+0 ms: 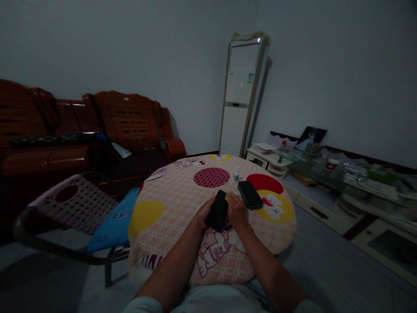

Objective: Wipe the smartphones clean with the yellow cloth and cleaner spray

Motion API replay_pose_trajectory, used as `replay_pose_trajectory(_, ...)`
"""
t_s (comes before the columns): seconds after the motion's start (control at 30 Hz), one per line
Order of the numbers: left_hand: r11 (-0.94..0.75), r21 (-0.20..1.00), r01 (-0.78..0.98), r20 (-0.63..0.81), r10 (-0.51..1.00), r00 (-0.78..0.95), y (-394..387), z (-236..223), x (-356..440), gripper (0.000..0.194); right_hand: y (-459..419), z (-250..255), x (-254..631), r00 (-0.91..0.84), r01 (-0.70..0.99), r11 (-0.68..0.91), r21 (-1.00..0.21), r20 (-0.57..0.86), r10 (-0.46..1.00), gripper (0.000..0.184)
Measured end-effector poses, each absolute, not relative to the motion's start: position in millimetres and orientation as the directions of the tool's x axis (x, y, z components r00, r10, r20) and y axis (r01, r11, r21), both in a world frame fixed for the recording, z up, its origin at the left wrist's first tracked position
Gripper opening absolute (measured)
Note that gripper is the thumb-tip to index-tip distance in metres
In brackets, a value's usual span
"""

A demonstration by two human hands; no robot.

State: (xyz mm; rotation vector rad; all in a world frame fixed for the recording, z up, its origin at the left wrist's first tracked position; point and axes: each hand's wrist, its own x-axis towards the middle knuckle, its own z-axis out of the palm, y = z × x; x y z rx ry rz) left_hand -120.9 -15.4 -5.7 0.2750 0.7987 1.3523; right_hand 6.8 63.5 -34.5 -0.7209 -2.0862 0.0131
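Note:
A black smartphone (pixel 217 211) is in my left hand (pixel 204 213), whose fingers close round its left edge, above the patterned tablecloth (pixel 182 208). My right hand (pixel 237 209) is closed at the phone's upper right edge. Between its fingertips shows a small yellow thing (pixel 227 197), too small to name. To the right of that hand, a second dark phone (pixel 250 194) lies flat on the cloth. Just beyond it stands a small white bottle (pixel 236 174) with a blue label, upright.
A folding chair (pixel 74 202) with a blue cushion (pixel 115 221) stands left of the round table. Behind it is a wooden sofa (pixel 130 115). A tall air conditioner (pixel 239 95) stands in the corner. Along the right runs a low cabinet (pixel 321 213), its glass top cluttered, with a paper cup (pixel 331 164).

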Motion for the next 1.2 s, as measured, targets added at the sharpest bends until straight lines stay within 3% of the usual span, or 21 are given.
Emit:
replay_pose_trajectory(0.13,0.247,0.605,-0.757,-0.360,0.933,0.016,-15,-3,-121,0.045,62,-32,9,-0.429,0.509,0.821,-0.261,0.750,0.504,0.036)
replay_pose_trajectory(0.3,0.205,0.583,-0.786,-0.362,0.932,-0.026,-14,-2,-121,0.042,55,-26,5,-0.464,0.416,0.869,-0.269,0.759,0.457,0.036)
replay_pose_trajectory(0.43,0.147,0.565,-0.812,-0.354,0.932,-0.077,-11,-5,-128,0.045,43,-27,5,-0.501,0.269,0.929,-0.255,0.786,0.361,0.035)
replay_pose_trajectory(0.63,0.082,0.512,-0.855,-0.294,0.952,-0.084,-10,-11,-142,0.065,20,-26,4,-0.628,0.043,0.980,-0.193,0.758,0.177,0.034)
replay_pose_trajectory(0.73,0.094,0.506,-0.858,-0.279,0.958,-0.060,-9,-13,-141,0.067,23,-28,2,-0.597,0.094,0.979,-0.181,0.776,0.201,0.034)
replay_pose_trajectory(0.87,0.077,0.563,-0.823,-0.249,0.965,-0.081,-9,-10,-134,0.054,42,-33,0,-0.534,0.240,0.949,-0.207,0.788,0.307,0.036)
replay_pose_trajectory(1.0,0.146,0.605,-0.783,-0.190,0.981,0.036,-11,-7,-125,0.055,59,-34,0,-0.457,0.345,0.900,-0.266,0.790,0.408,0.038)
replay_pose_trajectory(1.2,0.187,0.630,-0.754,-0.206,0.976,0.070,-10,-10,-123,0.060,56,-29,-5,-0.473,0.295,0.917,-0.267,0.794,0.383,0.038)
